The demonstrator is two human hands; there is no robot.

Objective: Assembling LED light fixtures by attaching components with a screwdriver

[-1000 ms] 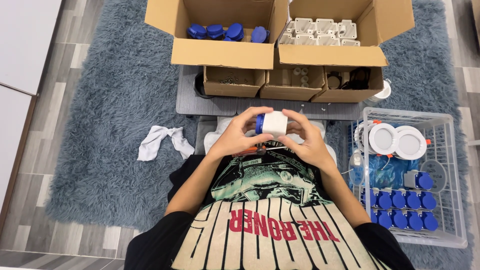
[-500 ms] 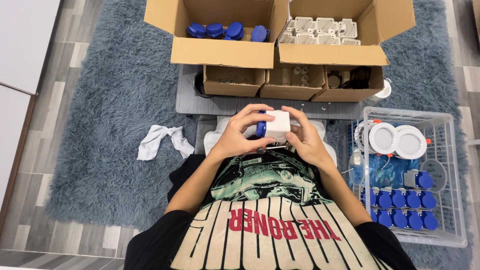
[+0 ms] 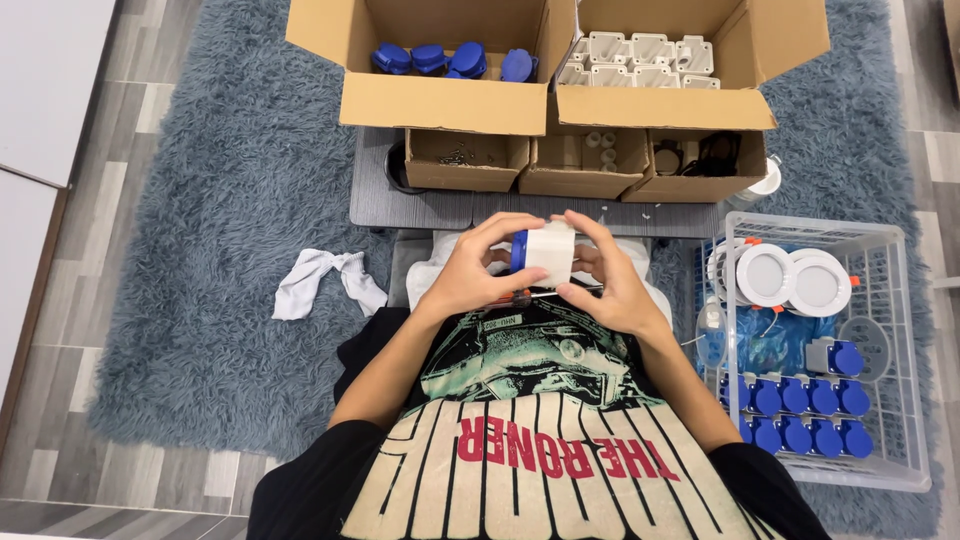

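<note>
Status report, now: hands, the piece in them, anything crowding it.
Left hand and right hand both grip white plastic box with blue cap. Held above lap, nothing crowding it.

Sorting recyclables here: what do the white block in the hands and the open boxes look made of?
White block: likely moulded plastic, smooth matte faces, blue cap on its left side. Open boxes: brown corrugated cardboard, dull with folded flaps.
</note>
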